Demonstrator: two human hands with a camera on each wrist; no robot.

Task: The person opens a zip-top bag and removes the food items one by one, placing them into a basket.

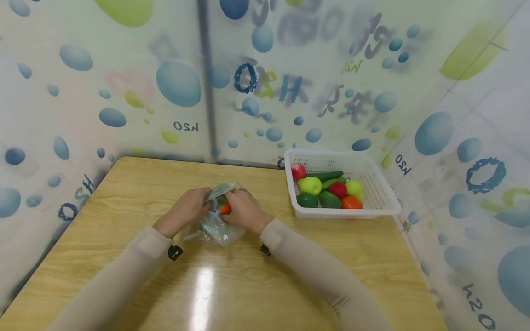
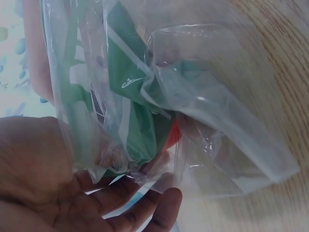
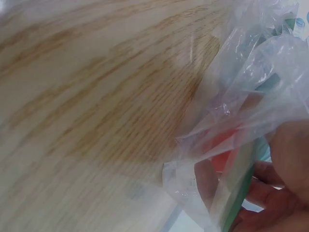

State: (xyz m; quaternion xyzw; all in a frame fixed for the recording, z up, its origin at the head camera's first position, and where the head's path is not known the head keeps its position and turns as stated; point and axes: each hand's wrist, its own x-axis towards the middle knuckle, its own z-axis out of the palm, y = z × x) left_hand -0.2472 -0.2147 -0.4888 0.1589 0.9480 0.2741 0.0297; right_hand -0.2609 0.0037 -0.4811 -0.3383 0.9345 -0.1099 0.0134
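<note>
A clear plastic bag (image 1: 217,232) with green print is held between both hands, low over the table. My left hand (image 1: 190,209) grips its left side; in the left wrist view, the fingers of the left hand (image 2: 111,203) curl under the crumpled bag (image 2: 140,116). On the other side, my right hand (image 1: 246,209) holds the bag, and the right wrist view shows fingers of the right hand (image 3: 285,188) around the film's green edge. A red-orange thing (image 1: 225,208) shows between the hands, partly covered by film; its kind is hidden.
A white plastic basket (image 1: 385,209) stands at the back right of the wooden table (image 1: 141,193). Inside it lie several fruits and vegetables, including a cucumber (image 1: 327,175), a green apple (image 1: 310,185) and a tomato (image 1: 352,202). Patterned curtains (image 1: 165,124) surround the table.
</note>
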